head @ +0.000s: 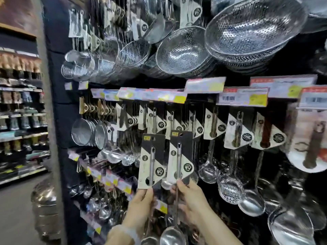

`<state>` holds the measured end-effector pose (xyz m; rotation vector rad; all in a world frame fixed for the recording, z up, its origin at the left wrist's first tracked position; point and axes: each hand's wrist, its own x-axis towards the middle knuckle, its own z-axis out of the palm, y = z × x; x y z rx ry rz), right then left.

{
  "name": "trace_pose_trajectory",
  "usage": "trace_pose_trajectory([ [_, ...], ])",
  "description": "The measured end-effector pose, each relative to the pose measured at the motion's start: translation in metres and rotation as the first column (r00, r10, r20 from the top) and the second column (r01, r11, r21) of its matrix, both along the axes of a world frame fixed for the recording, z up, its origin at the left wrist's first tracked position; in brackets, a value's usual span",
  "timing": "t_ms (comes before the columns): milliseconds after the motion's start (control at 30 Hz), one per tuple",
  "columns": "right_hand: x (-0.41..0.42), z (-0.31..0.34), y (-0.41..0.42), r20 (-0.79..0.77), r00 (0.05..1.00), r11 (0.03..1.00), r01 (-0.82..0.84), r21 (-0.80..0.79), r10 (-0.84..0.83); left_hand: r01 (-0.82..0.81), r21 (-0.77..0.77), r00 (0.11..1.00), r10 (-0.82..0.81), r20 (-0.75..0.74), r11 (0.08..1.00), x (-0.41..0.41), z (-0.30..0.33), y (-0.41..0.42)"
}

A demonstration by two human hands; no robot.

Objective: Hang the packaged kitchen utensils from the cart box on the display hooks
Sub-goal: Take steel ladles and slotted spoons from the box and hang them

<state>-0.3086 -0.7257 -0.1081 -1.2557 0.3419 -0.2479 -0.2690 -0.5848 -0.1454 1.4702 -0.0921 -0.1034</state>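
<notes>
Fingers [147, 192] of my left hand [139, 204] pinch a black-and-cream carded steel ladle [151, 160] | right hand [192, 200] pinches its twin [179, 157] | both upright, hang-holes just below the yellow-tagged hook row [166, 97]

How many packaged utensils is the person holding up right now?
2: one carded ladle in the left hand, one carded ladle in the right hand, side by side before the display hooks.

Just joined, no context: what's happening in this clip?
A person is stocking a shop's utensil wall. The left hand holds one carded ladle by the handle below its card, the right hand a second carded ladle. Both are raised toward the row of hanging utensils; neither is on a hook yet.
</notes>
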Motion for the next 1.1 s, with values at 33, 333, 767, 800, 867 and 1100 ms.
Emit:
trace_pose_trajectory([
  [33,0.008,0.002,0.0,0.008,1.0,1.0,0.015,-0.027,-0.015,0.011,0.02,1.0,-0.011,0.002,1.0,0.012,0.001,-0.001],
  [333,0.07,0.053,0.03,0.155,0.976,0.982,0.165,-0.088,-0.15,0.198,-0.056,0.98,-0.196,0.034,0.979,0.11,0.02,0.006],
  [767,0.118,0.077,0.051,0.059,0.925,0.927,0.376,-0.01,-0.375,0.491,-0.065,0.871,-0.491,0.016,0.869,0.148,0.026,0.041],
  [800,0.119,0.077,0.05,0.055,0.923,0.924,0.381,-0.004,-0.381,0.493,-0.066,0.87,-0.493,0.009,0.868,0.148,0.026,0.041],
  [867,0.124,0.075,0.045,0.056,0.914,0.915,0.403,-0.028,-0.401,0.497,-0.073,0.867,-0.499,0.0,0.865,0.148,0.027,0.038],
  [1100,0.136,0.071,0.031,0.088,0.867,0.858,0.498,-0.123,-0.491,0.517,-0.084,0.856,-0.517,0.019,0.852,0.146,0.029,0.033],
])
